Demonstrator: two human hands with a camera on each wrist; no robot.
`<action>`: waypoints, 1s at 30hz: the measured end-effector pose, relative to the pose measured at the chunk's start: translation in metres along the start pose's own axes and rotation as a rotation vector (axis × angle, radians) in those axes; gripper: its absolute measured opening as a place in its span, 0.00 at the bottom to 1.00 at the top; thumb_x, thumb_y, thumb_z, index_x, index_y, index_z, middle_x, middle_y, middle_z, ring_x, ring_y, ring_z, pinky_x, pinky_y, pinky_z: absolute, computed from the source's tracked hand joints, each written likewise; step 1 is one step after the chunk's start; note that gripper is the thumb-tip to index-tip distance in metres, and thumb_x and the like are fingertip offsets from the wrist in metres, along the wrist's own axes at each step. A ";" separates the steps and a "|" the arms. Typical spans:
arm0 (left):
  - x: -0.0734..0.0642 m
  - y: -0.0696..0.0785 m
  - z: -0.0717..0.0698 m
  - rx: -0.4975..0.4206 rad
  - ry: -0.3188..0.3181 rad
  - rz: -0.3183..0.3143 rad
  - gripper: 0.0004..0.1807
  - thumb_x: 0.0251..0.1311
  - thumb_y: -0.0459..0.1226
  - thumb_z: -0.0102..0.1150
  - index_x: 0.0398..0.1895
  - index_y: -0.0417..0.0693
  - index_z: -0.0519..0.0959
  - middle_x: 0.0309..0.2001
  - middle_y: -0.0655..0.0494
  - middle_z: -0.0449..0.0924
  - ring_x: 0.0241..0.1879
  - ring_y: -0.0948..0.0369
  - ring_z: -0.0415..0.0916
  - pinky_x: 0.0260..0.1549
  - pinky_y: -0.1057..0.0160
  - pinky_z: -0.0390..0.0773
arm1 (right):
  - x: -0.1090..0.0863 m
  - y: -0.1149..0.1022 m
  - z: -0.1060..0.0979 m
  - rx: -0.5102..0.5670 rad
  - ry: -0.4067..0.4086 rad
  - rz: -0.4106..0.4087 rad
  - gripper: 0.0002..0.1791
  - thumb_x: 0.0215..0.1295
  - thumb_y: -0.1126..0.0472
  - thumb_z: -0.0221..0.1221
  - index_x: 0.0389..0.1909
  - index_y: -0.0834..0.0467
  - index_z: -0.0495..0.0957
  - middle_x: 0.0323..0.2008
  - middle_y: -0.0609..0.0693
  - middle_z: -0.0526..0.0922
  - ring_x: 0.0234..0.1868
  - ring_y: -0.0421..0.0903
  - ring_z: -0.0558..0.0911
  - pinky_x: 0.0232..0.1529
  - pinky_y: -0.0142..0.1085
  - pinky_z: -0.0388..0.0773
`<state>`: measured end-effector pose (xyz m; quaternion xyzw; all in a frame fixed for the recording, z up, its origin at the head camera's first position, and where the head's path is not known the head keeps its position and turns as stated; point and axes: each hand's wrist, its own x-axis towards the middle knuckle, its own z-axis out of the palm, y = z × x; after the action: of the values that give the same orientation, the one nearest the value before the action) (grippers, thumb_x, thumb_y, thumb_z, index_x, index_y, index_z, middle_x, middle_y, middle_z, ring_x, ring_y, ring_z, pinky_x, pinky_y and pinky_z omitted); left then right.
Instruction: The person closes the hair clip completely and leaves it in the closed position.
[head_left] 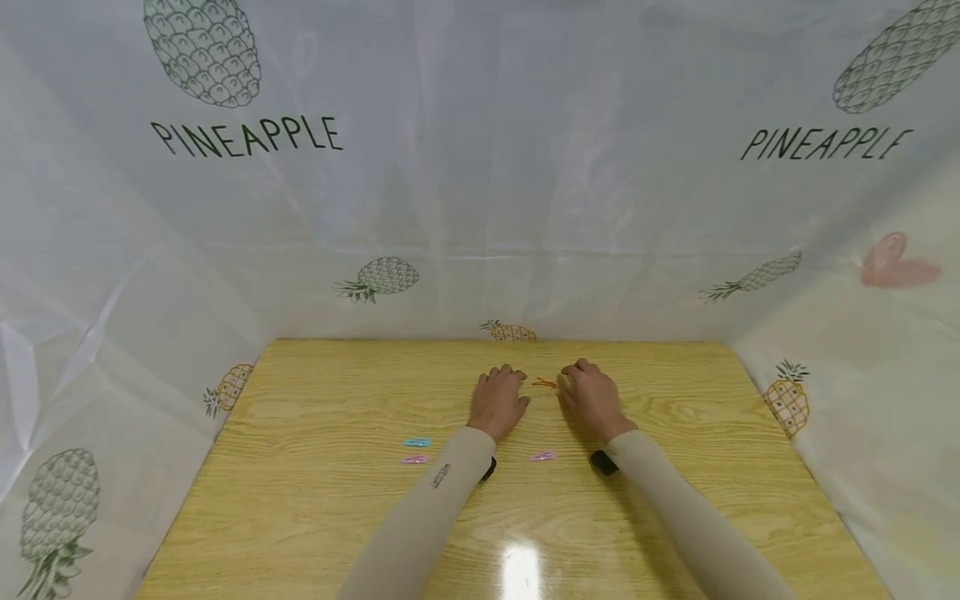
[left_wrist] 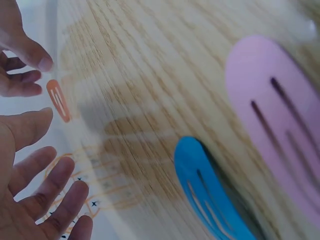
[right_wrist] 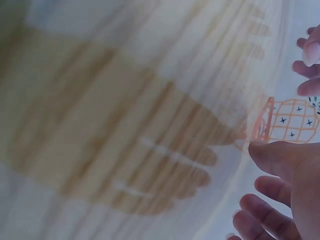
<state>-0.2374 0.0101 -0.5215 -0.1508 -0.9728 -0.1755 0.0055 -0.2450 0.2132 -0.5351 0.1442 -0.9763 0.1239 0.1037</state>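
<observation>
An orange snap hair clip (head_left: 545,383) lies toward the far side of the table, between the two hands. My left hand (head_left: 498,402) reaches to its left, fingers spread and apart from it. On the other side my right hand (head_left: 592,402) has its thumb and fingertips close by the clip's right end. In the left wrist view a small gap shows between the right thumb and the orange clip (left_wrist: 59,101). The right wrist view shows the clip (right_wrist: 265,119) just beyond the right thumb tip. Neither hand grips anything.
Nearer on the wooden table (head_left: 315,500) lie a blue hair clip (head_left: 417,442) and a pink one (head_left: 414,459), left of the left forearm. Another pink clip (head_left: 543,456) lies between the forearms. A pineapple-print sheet (head_left: 480,208) walls the back and sides.
</observation>
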 end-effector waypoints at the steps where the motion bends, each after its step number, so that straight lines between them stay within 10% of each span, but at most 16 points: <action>1: 0.001 0.000 0.001 -0.003 0.002 0.001 0.23 0.70 0.46 0.70 0.65 0.53 0.84 0.58 0.54 0.83 0.57 0.53 0.79 0.60 0.49 0.77 | 0.001 0.000 0.000 0.004 -0.008 0.010 0.19 0.66 0.61 0.74 0.54 0.65 0.84 0.48 0.60 0.82 0.47 0.59 0.84 0.43 0.53 0.86; 30: 0.017 0.010 0.008 0.003 -0.009 -0.010 0.14 0.68 0.44 0.72 0.54 0.55 0.90 0.51 0.54 0.84 0.53 0.52 0.80 0.59 0.48 0.78 | 0.015 -0.018 0.005 0.068 -0.030 0.016 0.03 0.64 0.66 0.74 0.38 0.60 0.91 0.38 0.53 0.84 0.43 0.54 0.85 0.41 0.50 0.87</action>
<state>-0.2506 0.0269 -0.5246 -0.1465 -0.9739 -0.1732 0.0007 -0.2540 0.1911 -0.5328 0.1418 -0.9741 0.1555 0.0830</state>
